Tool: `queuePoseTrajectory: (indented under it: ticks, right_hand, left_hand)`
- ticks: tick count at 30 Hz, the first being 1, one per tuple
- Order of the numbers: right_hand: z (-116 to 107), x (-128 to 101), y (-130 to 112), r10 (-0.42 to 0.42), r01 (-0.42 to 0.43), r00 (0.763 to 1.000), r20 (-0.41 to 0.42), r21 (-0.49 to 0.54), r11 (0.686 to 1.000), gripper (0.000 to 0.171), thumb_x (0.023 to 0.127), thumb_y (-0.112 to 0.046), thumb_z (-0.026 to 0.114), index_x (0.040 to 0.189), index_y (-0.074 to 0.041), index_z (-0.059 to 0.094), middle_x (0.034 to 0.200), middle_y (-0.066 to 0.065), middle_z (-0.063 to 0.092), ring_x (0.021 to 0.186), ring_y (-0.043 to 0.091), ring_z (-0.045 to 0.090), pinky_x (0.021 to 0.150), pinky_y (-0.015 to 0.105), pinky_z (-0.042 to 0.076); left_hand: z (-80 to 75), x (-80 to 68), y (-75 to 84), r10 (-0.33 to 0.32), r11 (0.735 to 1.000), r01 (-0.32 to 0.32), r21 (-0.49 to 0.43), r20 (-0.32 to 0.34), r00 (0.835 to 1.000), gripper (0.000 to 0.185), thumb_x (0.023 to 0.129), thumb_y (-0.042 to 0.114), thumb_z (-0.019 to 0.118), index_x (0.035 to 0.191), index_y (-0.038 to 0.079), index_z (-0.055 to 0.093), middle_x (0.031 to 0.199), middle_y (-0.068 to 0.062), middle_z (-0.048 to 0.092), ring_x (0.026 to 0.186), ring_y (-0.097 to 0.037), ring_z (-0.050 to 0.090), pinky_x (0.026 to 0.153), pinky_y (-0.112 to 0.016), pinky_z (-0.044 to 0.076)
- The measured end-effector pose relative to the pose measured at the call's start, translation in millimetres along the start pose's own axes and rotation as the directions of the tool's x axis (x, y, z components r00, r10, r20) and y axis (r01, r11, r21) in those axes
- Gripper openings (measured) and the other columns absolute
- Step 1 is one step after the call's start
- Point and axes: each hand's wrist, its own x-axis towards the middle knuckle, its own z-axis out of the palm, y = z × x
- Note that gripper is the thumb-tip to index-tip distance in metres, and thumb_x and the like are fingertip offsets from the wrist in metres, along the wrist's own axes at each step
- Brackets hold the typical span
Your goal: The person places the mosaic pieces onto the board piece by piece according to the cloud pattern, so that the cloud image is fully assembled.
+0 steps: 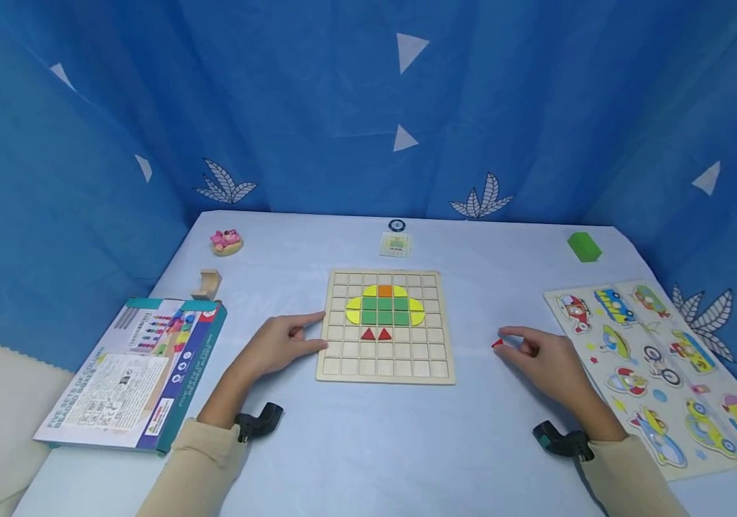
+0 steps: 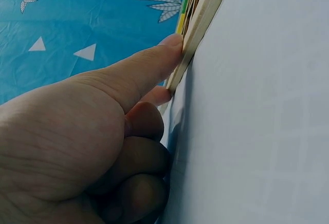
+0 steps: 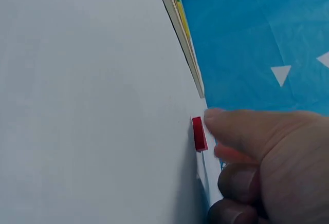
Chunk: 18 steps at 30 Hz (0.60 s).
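Observation:
The wooden grid board (image 1: 342, 370) lies flat on the table. It carries green squares (image 1: 384, 317), yellow curved pieces (image 1: 353, 310), an orange square (image 1: 384, 291) and two red triangles (image 1: 368, 334). My left hand (image 1: 278, 346) touches the board's left edge with thumb and index fingertips spread apart; its other fingers are curled under. To the right of the board, a red triangle piece (image 3: 199, 134) lies on the cloth. My right hand (image 1: 546, 361) has its thumb tip right at this piece, with the index fingertip a small gap beyond it.
Beyond the board lie a small pattern card (image 1: 396, 245) and a round black-rimmed disc (image 1: 397, 225). A bead-toy box (image 1: 129, 373) sits at left, near a wooden holder (image 1: 207, 284) and pink figurine (image 1: 226, 243). At right are a vehicle puzzle board (image 1: 640, 359) and green block (image 1: 585, 247).

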Motion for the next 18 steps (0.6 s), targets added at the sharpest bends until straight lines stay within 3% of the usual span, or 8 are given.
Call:
queuePoseTrajectory:
  ticks: [10,18]
  right_hand:
    - [4,2,-8,0.029,-0.028,0.999,0.034,-0.037,0.999,0.019,0.087,-0.015,0.083,0.104,-0.007,0.079,0.057,-0.008,0.044,0.05,0.012,0.04,0.047,0.026,0.029]
    - [29,21,-57,-0.045,0.029,0.985,0.169,0.091,0.995,0.022,0.087,-0.02,0.083,0.107,-0.012,0.08,0.056,-0.01,0.044,0.051,0.009,0.041,0.05,0.025,0.03]
  left_hand:
    - [-1.6,0.2,1.8,0.006,1.0,-0.006,-0.004,-0.001,1.0,0.062,0.087,0.041,0.082,0.142,0.021,0.063,0.059,-0.001,0.047,0.054,-0.017,0.043,0.053,-0.03,0.031]
    - [-0.2,-0.5,-0.1,0.017,1.0,-0.017,-0.003,-0.003,1.0,0.062,0.087,0.041,0.082,0.142,0.02,0.064,0.059,0.0,0.047,0.054,-0.016,0.041,0.052,-0.029,0.031]
